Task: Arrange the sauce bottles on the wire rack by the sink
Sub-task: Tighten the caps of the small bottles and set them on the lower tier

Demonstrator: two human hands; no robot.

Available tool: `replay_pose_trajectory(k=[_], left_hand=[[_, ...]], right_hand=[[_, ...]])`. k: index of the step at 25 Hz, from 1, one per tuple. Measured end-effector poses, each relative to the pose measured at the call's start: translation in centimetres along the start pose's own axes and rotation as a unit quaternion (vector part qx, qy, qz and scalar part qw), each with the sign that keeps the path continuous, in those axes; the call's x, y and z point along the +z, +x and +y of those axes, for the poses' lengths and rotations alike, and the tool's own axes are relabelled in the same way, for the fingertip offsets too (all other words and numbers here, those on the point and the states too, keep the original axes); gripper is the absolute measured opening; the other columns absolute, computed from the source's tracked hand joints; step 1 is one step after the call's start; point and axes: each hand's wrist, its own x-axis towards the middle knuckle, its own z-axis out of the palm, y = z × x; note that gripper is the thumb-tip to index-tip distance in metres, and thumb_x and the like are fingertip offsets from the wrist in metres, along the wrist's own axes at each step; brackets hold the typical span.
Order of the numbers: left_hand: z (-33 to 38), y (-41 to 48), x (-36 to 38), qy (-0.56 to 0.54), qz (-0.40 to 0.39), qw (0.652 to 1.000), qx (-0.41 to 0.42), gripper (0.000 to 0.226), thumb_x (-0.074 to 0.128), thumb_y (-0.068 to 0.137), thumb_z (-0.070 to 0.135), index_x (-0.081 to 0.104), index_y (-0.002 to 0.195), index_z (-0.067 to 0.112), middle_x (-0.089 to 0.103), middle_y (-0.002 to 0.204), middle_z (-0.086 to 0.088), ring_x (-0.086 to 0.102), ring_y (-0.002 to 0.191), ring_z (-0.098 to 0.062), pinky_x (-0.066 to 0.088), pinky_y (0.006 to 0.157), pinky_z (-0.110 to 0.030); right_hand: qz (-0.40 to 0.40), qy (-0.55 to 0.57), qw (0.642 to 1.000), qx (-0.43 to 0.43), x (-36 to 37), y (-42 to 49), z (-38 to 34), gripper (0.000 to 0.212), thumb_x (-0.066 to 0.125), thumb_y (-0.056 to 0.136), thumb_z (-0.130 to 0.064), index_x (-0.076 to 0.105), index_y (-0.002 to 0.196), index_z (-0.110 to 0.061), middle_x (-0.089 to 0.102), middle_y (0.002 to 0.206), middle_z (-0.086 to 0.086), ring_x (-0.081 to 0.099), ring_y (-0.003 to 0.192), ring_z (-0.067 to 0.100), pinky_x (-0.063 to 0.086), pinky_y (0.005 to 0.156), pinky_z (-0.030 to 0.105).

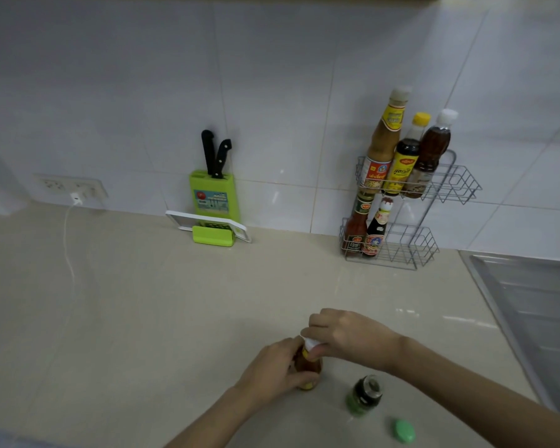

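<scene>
A brown sauce bottle (310, 367) with a yellow label stands on the counter near me. My left hand (274, 371) grips its body, and my right hand (346, 337) pinches its white cap (311, 343) from above. To its right stands a dark bottle with a green label (363, 396), uncapped, and a loose green cap (404, 431) lies beside it. The two-tier wire rack (456, 185) stands against the wall by the sink. Its upper tier holds three tall bottles (403, 156); its lower tier holds two smaller bottles (367, 231) at the left.
The steel sink's drainboard (530, 302) lies at the right. A green knife block (214, 192) with two black-handled knives leans on the wall, above a green and white holder (212, 232). A white charger and cable (68, 240) hang from the wall socket at left.
</scene>
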Motion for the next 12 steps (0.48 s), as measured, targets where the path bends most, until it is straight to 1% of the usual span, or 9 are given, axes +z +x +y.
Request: replay_pose_trajectory(k=[2, 3, 4, 5, 6, 7, 9, 12], left_hand=[[-0.1, 0.1, 0.0, -0.002, -0.003, 1.0, -0.003, 0.043, 0.064, 0.066, 0.057, 0.056, 0.098, 0.029, 0.069, 0.097, 0.003, 0.066, 0.089, -0.017, 0.055, 0.081, -0.04], [-0.2, 0.2, 0.1, -0.001, -0.006, 1.0, -0.004, 0.044, 0.064, 0.066, 0.058, 0.056, 0.098, 0.028, 0.069, 0.097, 0.003, 0.066, 0.089, -0.017, 0.055, 0.081, -0.041], [-0.3, 0.3, 0.0, 0.0, -0.007, 1.0, -0.002, 0.045, 0.064, 0.066, 0.059, 0.055, 0.097, 0.027, 0.068, 0.097, 0.002, 0.066, 0.09, -0.018, 0.055, 0.081, -0.043], [-0.3, 0.3, 0.0, 0.002, -0.008, 1.0, 0.001, 0.046, 0.063, 0.066, 0.06, 0.055, 0.097, 0.026, 0.068, 0.097, 0.002, 0.065, 0.09, -0.019, 0.054, 0.081, -0.043], [-0.3, 0.4, -0.1, 0.005, -0.01, 1.0, 0.005, 0.047, 0.063, 0.066, 0.06, 0.055, 0.097, 0.025, 0.068, 0.097, 0.001, 0.065, 0.09, -0.019, 0.054, 0.081, -0.044], [-0.3, 0.5, -0.1, 0.007, -0.01, 1.0, 0.008, 0.047, 0.064, 0.067, 0.059, 0.054, 0.097, 0.025, 0.067, 0.097, 0.002, 0.065, 0.09, -0.019, 0.054, 0.081, -0.044], [-0.2, 0.6, -0.1, 0.008, -0.012, 1.0, 0.014, 0.045, 0.065, 0.069, 0.056, 0.054, 0.098, 0.025, 0.067, 0.099, 0.002, 0.065, 0.092, -0.019, 0.054, 0.082, -0.042], [0.1, 0.6, 0.1, 0.011, -0.011, 1.0, 0.025, 0.041, 0.067, 0.071, 0.052, 0.056, 0.102, 0.028, 0.067, 0.102, 0.004, 0.064, 0.093, -0.017, 0.053, 0.083, -0.039]], right_hand=[[-0.013, -0.015, 1.0, -0.006, -0.5, 0.2, -0.2, 0.031, 0.051, 0.089, -0.046, 0.066, 0.084, -0.02, 0.062, 0.077, -0.004, 0.059, 0.07, 0.012, 0.051, 0.06, 0.023], [-0.013, -0.058, 0.998, -0.012, -1.1, 0.5, -0.4, 0.031, 0.054, 0.086, -0.047, 0.067, 0.08, -0.02, 0.062, 0.075, -0.004, 0.06, 0.068, 0.012, 0.049, 0.059, 0.022], [-0.034, -0.079, 0.996, -0.005, -1.6, 0.9, -0.5, 0.033, 0.057, 0.086, -0.047, 0.067, 0.082, -0.016, 0.064, 0.078, 0.0, 0.061, 0.071, 0.016, 0.048, 0.062, 0.025], [-0.052, -0.076, 0.996, 0.012, -1.9, 1.2, -0.7, 0.038, 0.055, 0.088, -0.047, 0.065, 0.09, -0.011, 0.066, 0.086, 0.007, 0.062, 0.078, 0.023, 0.047, 0.067, 0.031], [-0.096, -0.05, 0.993, 0.049, -2.2, 1.4, -0.9, 0.042, 0.052, 0.091, -0.047, 0.061, 0.098, -0.006, 0.065, 0.094, 0.013, 0.061, 0.085, 0.03, 0.045, 0.069, 0.037], [-0.127, -0.041, 0.988, 0.083, -2.4, 1.6, -1.0, 0.045, 0.047, 0.093, -0.047, 0.057, 0.105, -0.005, 0.064, 0.099, 0.017, 0.06, 0.09, 0.035, 0.041, 0.068, 0.041], [-0.15, -0.084, 0.98, 0.103, -2.3, 2.0, -1.1, 0.046, 0.039, 0.096, -0.047, 0.052, 0.113, -0.007, 0.064, 0.103, 0.02, 0.058, 0.095, 0.035, 0.035, 0.063, 0.038], [-0.185, -0.133, 0.97, 0.082, -1.7, 2.5, -1.6, 0.046, 0.03, 0.1, -0.043, 0.056, 0.113, -0.008, 0.066, 0.103, 0.017, 0.058, 0.093, 0.032, 0.032, 0.063, 0.035]])
